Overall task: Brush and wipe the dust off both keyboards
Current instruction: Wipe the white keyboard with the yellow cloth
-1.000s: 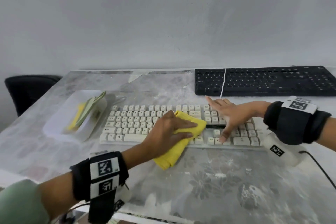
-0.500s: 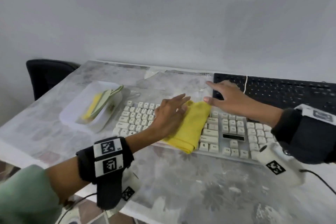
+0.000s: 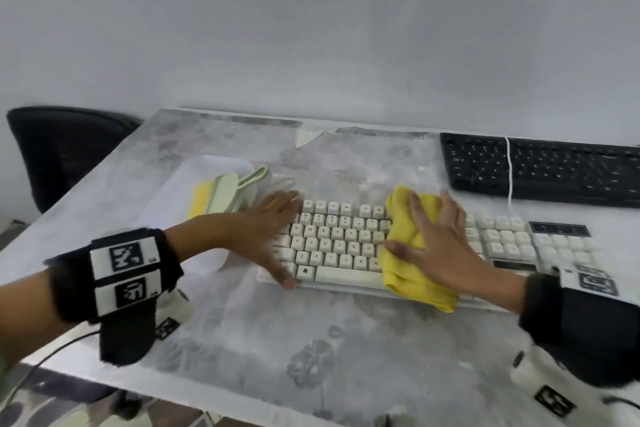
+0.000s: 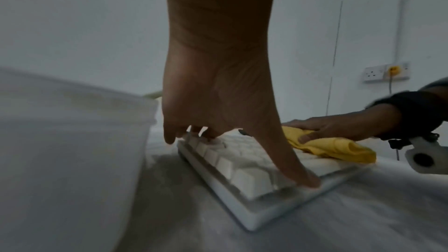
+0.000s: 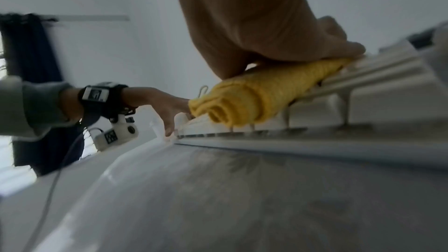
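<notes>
A white keyboard lies across the near middle of the table, and a black keyboard lies behind it at the right. A folded yellow cloth lies on the white keyboard's middle keys. My right hand presses flat on the cloth with its fingers spread and its thumb at the cloth's left side. My left hand rests on the white keyboard's left end, fingers straight, thumb on the front edge. In the left wrist view that thumb presses the keyboard's near corner.
A white tray left of the white keyboard holds a pale green brush with yellow bristles. A white cord crosses the black keyboard. A black chair stands beyond the table's left edge. A wall runs close behind the table.
The yellow cloth passed from under my left hand to under my right. My left hand moved to the keyboard's left end; my right came from the far side onto the cloth.
</notes>
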A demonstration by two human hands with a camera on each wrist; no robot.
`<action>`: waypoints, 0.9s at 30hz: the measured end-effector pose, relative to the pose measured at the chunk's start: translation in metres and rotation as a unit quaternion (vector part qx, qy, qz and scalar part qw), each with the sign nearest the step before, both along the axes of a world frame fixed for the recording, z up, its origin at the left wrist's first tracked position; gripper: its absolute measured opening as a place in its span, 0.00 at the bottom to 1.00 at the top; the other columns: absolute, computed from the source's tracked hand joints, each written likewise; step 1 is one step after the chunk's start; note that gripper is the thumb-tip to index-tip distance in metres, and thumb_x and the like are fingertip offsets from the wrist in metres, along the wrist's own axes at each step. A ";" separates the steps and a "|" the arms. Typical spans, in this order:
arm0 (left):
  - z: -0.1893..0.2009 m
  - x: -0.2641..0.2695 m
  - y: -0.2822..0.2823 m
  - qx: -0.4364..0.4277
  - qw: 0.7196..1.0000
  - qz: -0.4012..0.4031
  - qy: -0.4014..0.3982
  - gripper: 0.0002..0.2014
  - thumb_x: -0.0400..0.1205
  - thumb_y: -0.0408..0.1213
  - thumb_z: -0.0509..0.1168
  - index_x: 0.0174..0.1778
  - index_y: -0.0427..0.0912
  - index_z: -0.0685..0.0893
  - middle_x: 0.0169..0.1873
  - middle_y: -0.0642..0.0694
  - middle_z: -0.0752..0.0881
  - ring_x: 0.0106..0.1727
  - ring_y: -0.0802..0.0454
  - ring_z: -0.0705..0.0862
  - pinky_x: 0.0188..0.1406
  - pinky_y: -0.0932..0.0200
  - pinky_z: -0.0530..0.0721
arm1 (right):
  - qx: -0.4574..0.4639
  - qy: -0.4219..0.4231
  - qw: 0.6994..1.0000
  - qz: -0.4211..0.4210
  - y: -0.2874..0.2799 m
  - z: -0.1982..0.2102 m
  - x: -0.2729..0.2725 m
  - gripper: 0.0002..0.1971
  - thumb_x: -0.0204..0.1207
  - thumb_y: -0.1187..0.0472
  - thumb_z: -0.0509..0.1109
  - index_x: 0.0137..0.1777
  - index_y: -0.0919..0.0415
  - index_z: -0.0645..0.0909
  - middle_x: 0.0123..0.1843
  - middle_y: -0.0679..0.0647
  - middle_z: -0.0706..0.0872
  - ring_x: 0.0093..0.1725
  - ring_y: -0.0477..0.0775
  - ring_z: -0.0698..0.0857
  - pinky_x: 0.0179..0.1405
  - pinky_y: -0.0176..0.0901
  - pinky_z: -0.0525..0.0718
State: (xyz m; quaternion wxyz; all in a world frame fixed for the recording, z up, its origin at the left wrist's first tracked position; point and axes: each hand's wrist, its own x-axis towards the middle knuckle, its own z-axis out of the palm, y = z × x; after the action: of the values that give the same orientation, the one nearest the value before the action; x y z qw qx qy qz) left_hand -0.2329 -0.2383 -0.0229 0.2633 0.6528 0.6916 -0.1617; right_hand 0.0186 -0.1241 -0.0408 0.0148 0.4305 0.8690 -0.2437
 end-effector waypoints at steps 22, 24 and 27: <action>-0.010 -0.005 -0.006 0.208 0.977 -0.029 0.024 0.70 0.43 0.82 0.55 0.80 0.46 0.51 0.70 0.49 0.58 0.68 0.54 0.55 0.72 0.55 0.55 | 0.102 0.101 0.950 0.278 0.043 0.068 -0.040 0.27 0.64 0.53 0.75 0.65 0.48 0.75 0.54 0.56 0.88 0.52 0.58 0.83 0.53 0.47 0.78; -0.010 -0.004 -0.009 0.220 0.975 -0.025 0.021 0.69 0.43 0.82 0.56 0.80 0.46 0.52 0.69 0.48 0.60 0.67 0.54 0.55 0.70 0.56 0.55 | 0.155 0.098 0.913 0.366 0.035 0.060 -0.060 0.23 0.66 0.50 0.72 0.63 0.51 0.83 0.53 0.60 0.88 0.49 0.62 0.82 0.46 0.52 0.82; -0.012 -0.005 -0.010 0.238 0.971 -0.018 0.020 0.65 0.45 0.82 0.57 0.76 0.50 0.52 0.68 0.46 0.64 0.66 0.53 0.58 0.68 0.54 0.58 | 0.236 0.042 0.870 0.431 0.027 0.041 -0.072 0.16 0.68 0.58 0.73 0.56 0.53 0.87 0.52 0.62 0.86 0.46 0.61 0.81 0.33 0.52 0.86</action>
State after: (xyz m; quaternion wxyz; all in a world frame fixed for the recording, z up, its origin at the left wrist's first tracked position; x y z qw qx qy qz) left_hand -0.2376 -0.2483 -0.0352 0.0836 0.7057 0.7034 -0.0103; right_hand -0.0538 -0.0972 0.0000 -0.0197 -0.0063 0.9996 -0.0186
